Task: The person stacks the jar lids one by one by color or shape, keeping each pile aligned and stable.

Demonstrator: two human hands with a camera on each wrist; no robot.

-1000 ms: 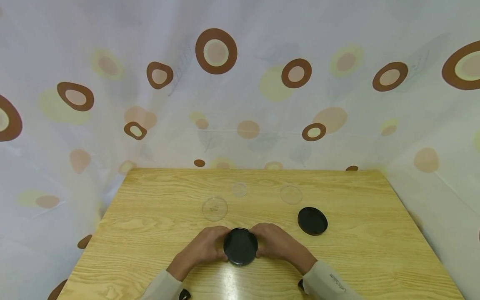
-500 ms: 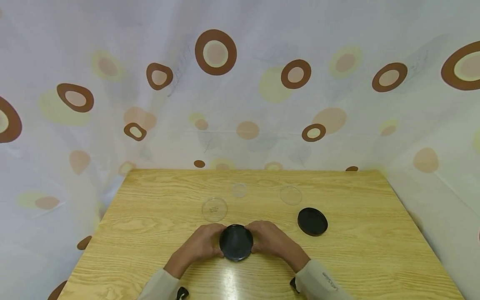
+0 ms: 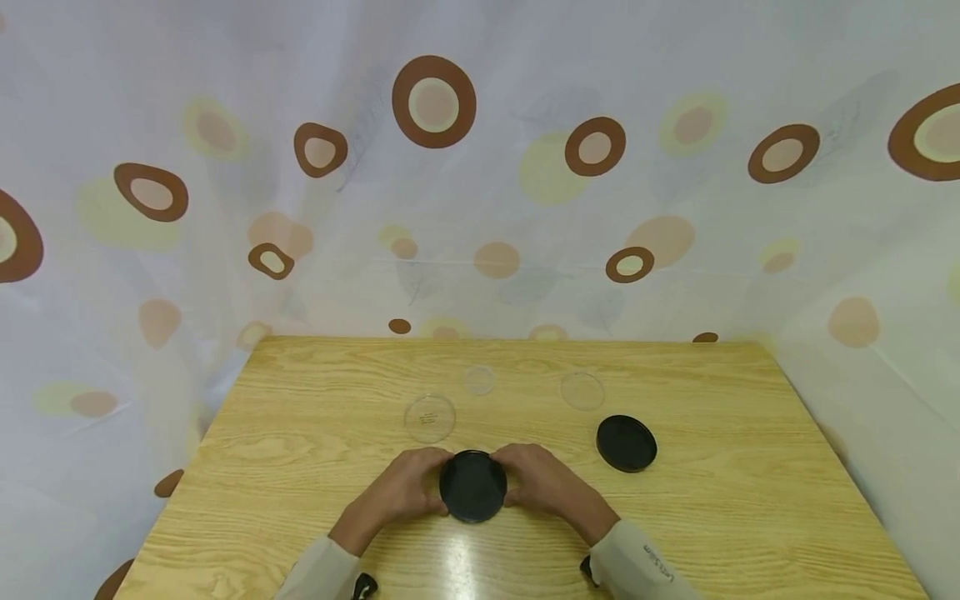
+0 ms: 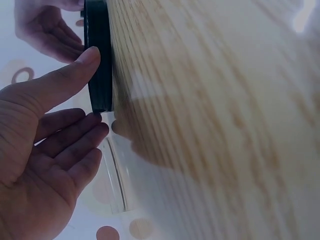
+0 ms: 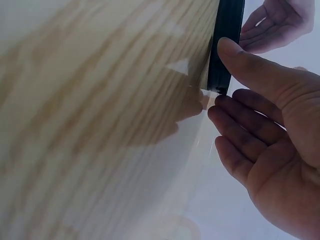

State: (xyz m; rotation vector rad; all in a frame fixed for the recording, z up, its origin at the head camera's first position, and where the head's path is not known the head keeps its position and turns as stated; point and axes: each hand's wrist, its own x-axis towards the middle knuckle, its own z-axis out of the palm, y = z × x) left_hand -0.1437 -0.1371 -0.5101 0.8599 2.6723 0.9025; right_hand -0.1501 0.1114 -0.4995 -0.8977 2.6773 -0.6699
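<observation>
A round black dish (image 3: 473, 487) lies near the front middle of the table, level and seemingly on the wood. My left hand (image 3: 415, 483) holds its left side, the thumb against the rim and the fingers curled toward its far edge. From the other side my right hand (image 3: 534, 478) holds it the same way. The left wrist view shows the dish's dark side wall (image 4: 98, 60) beside the thumb. In the right wrist view, the right thumb (image 5: 231, 47) presses that wall, and the other fingers bend around beyond it.
Another black dish (image 3: 627, 443) lies to the right. Beyond the hands are a clear round dish with small print (image 3: 430, 418), a small clear disc (image 3: 479, 380) and a further clear disc (image 3: 582, 391). A patterned curtain (image 3: 480, 208) borders the wooden table (image 3: 300, 475).
Both hands have shifted the black dish slightly left and away from the body, during the first half second. Since then it has stayed nearly still. The other dishes have not moved.
</observation>
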